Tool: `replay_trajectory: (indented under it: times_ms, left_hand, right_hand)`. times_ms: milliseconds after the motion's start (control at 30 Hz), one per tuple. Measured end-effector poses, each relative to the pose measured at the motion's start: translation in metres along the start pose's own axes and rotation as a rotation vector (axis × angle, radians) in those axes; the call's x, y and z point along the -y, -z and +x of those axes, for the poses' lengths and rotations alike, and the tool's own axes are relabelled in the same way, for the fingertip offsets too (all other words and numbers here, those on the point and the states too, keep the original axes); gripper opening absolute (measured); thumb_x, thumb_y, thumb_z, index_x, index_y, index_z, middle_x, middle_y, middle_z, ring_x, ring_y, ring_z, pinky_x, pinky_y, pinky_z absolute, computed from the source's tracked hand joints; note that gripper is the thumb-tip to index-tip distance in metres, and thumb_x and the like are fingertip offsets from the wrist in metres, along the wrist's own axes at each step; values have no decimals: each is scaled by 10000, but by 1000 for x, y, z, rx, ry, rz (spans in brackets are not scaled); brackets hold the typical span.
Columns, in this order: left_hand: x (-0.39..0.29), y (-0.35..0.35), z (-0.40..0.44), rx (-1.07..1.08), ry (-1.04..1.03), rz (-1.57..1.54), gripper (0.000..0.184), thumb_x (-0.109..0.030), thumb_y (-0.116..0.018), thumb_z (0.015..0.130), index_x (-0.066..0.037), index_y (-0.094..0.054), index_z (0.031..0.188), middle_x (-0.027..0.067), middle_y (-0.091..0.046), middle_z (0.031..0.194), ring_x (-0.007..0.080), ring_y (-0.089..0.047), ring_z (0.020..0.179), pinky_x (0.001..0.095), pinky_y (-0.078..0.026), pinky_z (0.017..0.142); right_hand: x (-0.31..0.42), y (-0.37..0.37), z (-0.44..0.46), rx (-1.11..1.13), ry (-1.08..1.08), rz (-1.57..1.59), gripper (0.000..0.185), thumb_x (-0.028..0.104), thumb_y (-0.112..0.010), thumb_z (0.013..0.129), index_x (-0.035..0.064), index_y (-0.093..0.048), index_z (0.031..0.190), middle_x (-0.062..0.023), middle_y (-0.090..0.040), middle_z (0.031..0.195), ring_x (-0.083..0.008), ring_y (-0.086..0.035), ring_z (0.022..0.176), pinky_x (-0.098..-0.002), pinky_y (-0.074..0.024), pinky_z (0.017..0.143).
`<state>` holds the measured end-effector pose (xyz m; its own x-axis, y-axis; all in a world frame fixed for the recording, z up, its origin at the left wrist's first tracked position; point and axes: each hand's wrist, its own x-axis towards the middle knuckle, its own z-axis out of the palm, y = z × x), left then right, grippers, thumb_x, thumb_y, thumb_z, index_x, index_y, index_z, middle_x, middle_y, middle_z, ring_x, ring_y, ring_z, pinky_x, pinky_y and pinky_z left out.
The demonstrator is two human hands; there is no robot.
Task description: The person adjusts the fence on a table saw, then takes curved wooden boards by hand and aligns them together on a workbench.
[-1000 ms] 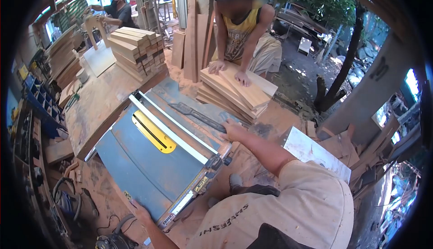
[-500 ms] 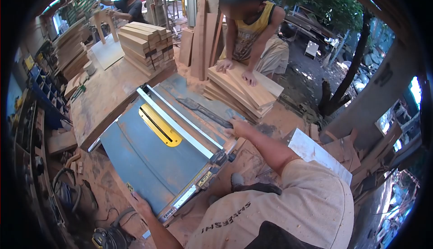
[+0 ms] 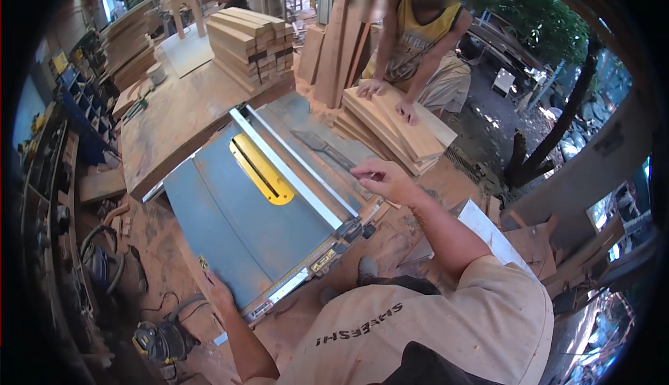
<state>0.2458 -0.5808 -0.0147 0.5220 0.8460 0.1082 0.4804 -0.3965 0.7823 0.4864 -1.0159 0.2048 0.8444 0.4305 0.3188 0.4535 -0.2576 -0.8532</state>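
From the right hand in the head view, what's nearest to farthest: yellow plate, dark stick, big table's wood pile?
1. Dark stick, just left of the right hand.
2. Yellow plate, further left.
3. Wood pile, far back on the big table.

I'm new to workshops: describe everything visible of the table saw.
The table saw has a flat, metal-looking, blue-grey top with brown dust. A yellow insert with a dark slot is set into it; no raised blade shows. A pale fence runs alongside; a ruler strip lines the near edge. It stands by a wooden bench. The person's left hand touches its left edge; a dark tool lies on its right.
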Motion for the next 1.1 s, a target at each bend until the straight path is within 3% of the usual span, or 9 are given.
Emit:
replay_trajectory:
  times_ms: [67, 133, 200, 267, 333, 533, 800, 1033, 1100]
  left_hand:
    - [-9, 3, -2, 47, 47, 12, 539, -388, -357, 980, 42, -424, 1299, 256, -490, 1270, 377, -459, 1182, 381, -336, 1000]
    - [-6, 3, -1, 56, 53, -21, 537, -386, -358, 980, 39, -424, 1301, 253, -487, 1277, 375, -454, 1188, 383, -331, 1005]
    - [3, 1, 2, 69, 52, -55, 534, -384, -358, 980, 36, -425, 1303, 250, -483, 1284, 372, -449, 1193, 384, -325, 1009]
    - [15, -3, 6, 68, 20, 58, 521, -375, -361, 981, 37, -436, 1291, 248, -487, 1278, 370, -445, 1197, 381, -321, 1010]
    - [9, -4, 2, 46, 21, -13, 514, -371, -361, 982, 38, -445, 1282, 251, -491, 1270, 368, -446, 1195, 381, -322, 1007]
    - [-13, 7, -3, 55, 18, -66, 503, -360, -362, 985, 39, -447, 1278, 243, -504, 1249, 358, -463, 1173, 370, -333, 999]
    - [-7, 2, -3, 35, 24, -102, 511, -365, -370, 985, 32, -418, 1302, 235, -507, 1241, 338, -484, 1152, 360, -353, 987]
    - [-8, 3, -4, 47, 50, -96, 523, -376, -366, 985, 37, -416, 1300, 239, -509, 1234, 341, -487, 1147, 360, -354, 982]
    - [-9, 4, -4, 51, 38, -100, 525, -379, -365, 985, 39, -419, 1297, 242, -510, 1232, 345, -488, 1144, 363, -356, 979]
  right_hand:
    - [38, 6, -1, 360, -185, 297, 165, 114, -673, 823, 6, -672, 949, -57, -634, 877, -120, -578, 805, -266, -456, 713]
    - [67, 7, -1, 446, -112, 303, 202, 150, -686, 829, 0, -673, 964, -71, -636, 874, -136, -588, 793, -261, -458, 702]
    - [100, 4, 0, 775, 241, 416, 257, 199, -704, 827, -14, -668, 967, -93, -634, 864, -159, -600, 731, -253, -463, 640]
    - [135, -4, 1, 908, 411, 585, 259, 230, -701, 831, 1, -677, 950, -63, -623, 759, -114, -541, 591, -250, -410, 517]
    - [163, -16, 0, 1068, 512, 775, 322, 281, -721, 810, -8, -674, 947, -54, -596, 712, -129, -506, 524, -255, -374, 445]
    - [206, -37, -5, 1206, 730, 952, 371, 386, -668, 841, 35, -682, 960, -22, -567, 710, -98, -525, 514, -224, -379, 418]
    - [222, -54, -22, 1157, 623, 1281, 208, 278, -704, 829, 74, -680, 860, -5, -553, 666, -103, -498, 476, -235, -350, 390]
    - [227, -51, -22, 1221, 639, 1241, 185, 250, -719, 817, 71, -674, 816, -13, -547, 643, -117, -498, 463, -240, -334, 376]
    - [230, -53, -24, 1169, 658, 1248, 349, 314, -815, 704, 9, -652, 753, -32, -554, 593, -101, -514, 448, -226, -329, 351]
